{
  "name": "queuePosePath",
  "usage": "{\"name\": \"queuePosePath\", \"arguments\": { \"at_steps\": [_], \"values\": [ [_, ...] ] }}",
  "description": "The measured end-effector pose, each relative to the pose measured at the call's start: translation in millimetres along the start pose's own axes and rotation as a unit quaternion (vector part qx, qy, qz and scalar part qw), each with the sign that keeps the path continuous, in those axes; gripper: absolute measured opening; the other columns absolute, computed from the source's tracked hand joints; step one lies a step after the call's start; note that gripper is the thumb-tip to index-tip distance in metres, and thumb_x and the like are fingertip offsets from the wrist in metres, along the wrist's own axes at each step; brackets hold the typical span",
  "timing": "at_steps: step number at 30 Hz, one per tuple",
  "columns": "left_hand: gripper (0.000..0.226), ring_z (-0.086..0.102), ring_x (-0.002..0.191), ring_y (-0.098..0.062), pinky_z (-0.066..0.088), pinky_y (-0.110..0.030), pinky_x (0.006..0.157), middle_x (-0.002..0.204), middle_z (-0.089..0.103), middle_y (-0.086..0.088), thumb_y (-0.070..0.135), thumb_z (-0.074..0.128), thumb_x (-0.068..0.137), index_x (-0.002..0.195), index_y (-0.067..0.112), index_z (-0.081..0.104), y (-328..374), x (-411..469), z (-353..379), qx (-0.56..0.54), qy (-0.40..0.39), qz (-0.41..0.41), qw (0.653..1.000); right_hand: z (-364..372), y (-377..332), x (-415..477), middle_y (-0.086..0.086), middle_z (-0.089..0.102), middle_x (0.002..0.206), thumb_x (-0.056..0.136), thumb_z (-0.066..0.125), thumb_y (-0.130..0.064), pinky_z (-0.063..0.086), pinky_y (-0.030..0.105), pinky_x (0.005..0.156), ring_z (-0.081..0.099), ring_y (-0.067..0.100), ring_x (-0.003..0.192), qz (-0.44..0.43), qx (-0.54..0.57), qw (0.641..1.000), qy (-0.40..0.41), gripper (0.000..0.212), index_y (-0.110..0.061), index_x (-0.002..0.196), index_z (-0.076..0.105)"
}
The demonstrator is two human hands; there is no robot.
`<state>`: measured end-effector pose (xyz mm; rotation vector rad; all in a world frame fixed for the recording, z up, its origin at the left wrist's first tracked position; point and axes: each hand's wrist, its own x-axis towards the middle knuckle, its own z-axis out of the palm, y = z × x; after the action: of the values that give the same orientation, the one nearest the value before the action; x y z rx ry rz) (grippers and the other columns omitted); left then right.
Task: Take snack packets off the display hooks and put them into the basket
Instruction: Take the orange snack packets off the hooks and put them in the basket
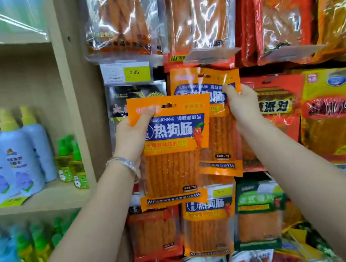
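Head view: rear packet (223, 140) half hidden

This single view comes from a camera worn on the person's head. It faces forward and roughly level into a wall of hanging snack packets (280, 15), close enough that they fill the right two-thirds of the frame. The left third takes in a wooden shelf (45, 198) of spray bottles (18, 154), seen at a slant. Both forearms enter from the bottom edge. At arm's reach near mid-frame, the left hand (131, 136) grips the front orange packet (173, 143) and the right hand (244, 106) grips the rear orange packet (197, 84). The wide lens bends and blurs the outer edges.
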<state>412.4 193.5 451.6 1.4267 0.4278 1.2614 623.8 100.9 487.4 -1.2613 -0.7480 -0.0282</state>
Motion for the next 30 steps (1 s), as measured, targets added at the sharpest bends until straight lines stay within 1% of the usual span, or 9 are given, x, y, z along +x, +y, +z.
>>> {"name": "queuePosePath", "arguments": {
  "at_steps": [3, 9, 13, 16, 18, 22, 25, 28, 30],
  "values": [
    [0.022, 0.072, 0.067, -0.015, 0.057, -0.027, 0.054, 0.072, 0.074, 0.002, 0.038, 0.07, 0.082, 0.063, 0.027, 0.064, -2.5, 6.0, 2.5, 0.007, 0.005, 0.006, 1.0, 1.4, 7.4, 5.8, 0.004, 0.058, 0.075, 0.091, 0.055, -0.022, 0.039, 0.029, 0.064, 0.052, 0.017, 0.069, -0.029, -0.03, 0.999, -0.012, 0.016, -0.012, 0.079, 0.059],
    [0.022, 0.072, 0.069, -0.017, 0.056, -0.028, 0.054, 0.075, 0.074, 0.0, 0.038, 0.069, 0.082, 0.063, 0.028, 0.065, -7.9, 8.1, 10.6, 0.015, -0.006, 0.008, 1.0, -4.5, 18.1, 14.0, -0.001, 0.05, 0.072, 0.081, 0.068, -0.035, 0.027, 0.032, 0.056, 0.045, 0.018, 0.063, -0.131, -0.269, 0.953, 0.048, 0.03, -0.012, 0.083, 0.05],
    [0.019, 0.072, 0.07, -0.015, 0.055, -0.026, 0.053, 0.076, 0.074, 0.001, 0.039, 0.07, 0.081, 0.068, 0.027, 0.066, -8.9, 7.0, 15.9, 0.023, -0.012, 0.005, 1.0, -11.2, 25.7, 3.1, -0.009, 0.037, 0.073, 0.077, 0.073, -0.027, 0.03, 0.018, 0.052, 0.039, 0.007, 0.06, -0.12, -0.152, 0.98, 0.041, 0.045, -0.017, 0.097, 0.034],
    [0.02, 0.072, 0.074, -0.019, 0.057, -0.039, 0.068, 0.079, 0.075, -0.001, 0.042, 0.07, 0.08, 0.069, 0.026, 0.065, -8.7, 5.7, 22.2, 0.039, -0.021, -0.004, 0.999, -11.5, 23.3, -8.8, -0.008, 0.047, 0.067, 0.086, 0.062, -0.044, 0.038, 0.022, 0.062, 0.046, 0.011, 0.062, -0.058, -0.061, 0.996, -0.034, 0.026, -0.024, 0.081, 0.047],
    [0.022, 0.072, 0.078, -0.022, 0.055, -0.046, 0.077, 0.082, 0.075, -0.004, 0.044, 0.07, 0.079, 0.068, 0.026, 0.063, -7.5, 3.3, 27.6, 0.045, -0.02, -0.004, 0.999, -10.4, 18.0, -19.5, -0.013, 0.061, 0.065, 0.089, 0.051, -0.054, 0.043, 0.028, 0.065, 0.058, 0.009, 0.063, 0.002, 0.026, 0.993, -0.116, 0.034, -0.028, 0.071, 0.062],
    [0.022, 0.068, 0.089, -0.034, 0.049, -0.058, 0.085, 0.096, 0.071, -0.016, 0.047, 0.07, 0.077, 0.071, 0.026, 0.065, -2.1, -0.3, 39.4, 0.031, -0.007, -0.005, 0.999, -8.6, 16.3, -30.9, -0.007, 0.073, 0.102, 0.075, 0.047, -0.073, 0.053, 0.032, 0.079, 0.069, 0.012, 0.095, 0.037, 0.112, 0.973, -0.201, 0.046, -0.039, 0.096, 0.071],
    [0.017, 0.069, 0.091, -0.029, 0.053, -0.052, 0.087, 0.092, 0.074, -0.006, 0.042, 0.069, 0.08, 0.075, 0.026, 0.068, 1.8, 2.2, 48.7, 0.037, -0.002, 0.02, 0.999, -11.3, 12.3, -31.9, -0.016, 0.069, 0.11, 0.064, 0.05, -0.081, 0.046, 0.033, 0.096, 0.062, 0.004, 0.107, 0.028, 0.12, 0.973, -0.197, 0.06, -0.04, 0.104, 0.067],
    [0.014, 0.069, 0.09, -0.024, 0.053, -0.051, 0.086, 0.094, 0.073, -0.003, 0.038, 0.068, 0.082, 0.087, 0.025, 0.066, 7.6, 6.5, 58.4, 0.056, 0.007, 0.041, 0.998, -14.0, 5.8, -32.8, -0.039, 0.063, 0.075, 0.089, 0.048, -0.054, 0.044, 0.003, 0.069, 0.057, -0.023, 0.077, -0.046, 0.096, 0.981, -0.162, 0.027, -0.036, 0.079, 0.066],
    [0.011, 0.067, 0.091, -0.021, 0.053, -0.049, 0.086, 0.096, 0.07, -0.001, 0.034, 0.069, 0.083, 0.088, 0.028, 0.061, 11.4, 9.1, 64.9, 0.074, 0.019, 0.07, 0.995, -16.6, 4.3, -28.2, -0.033, 0.067, 0.077, 0.091, 0.058, -0.039, 0.042, 0.001, 0.059, 0.062, -0.016, 0.074, -0.088, 0.067, 0.983, -0.145, 0.011, -0.032, 0.084, 0.063]
  ]
}}
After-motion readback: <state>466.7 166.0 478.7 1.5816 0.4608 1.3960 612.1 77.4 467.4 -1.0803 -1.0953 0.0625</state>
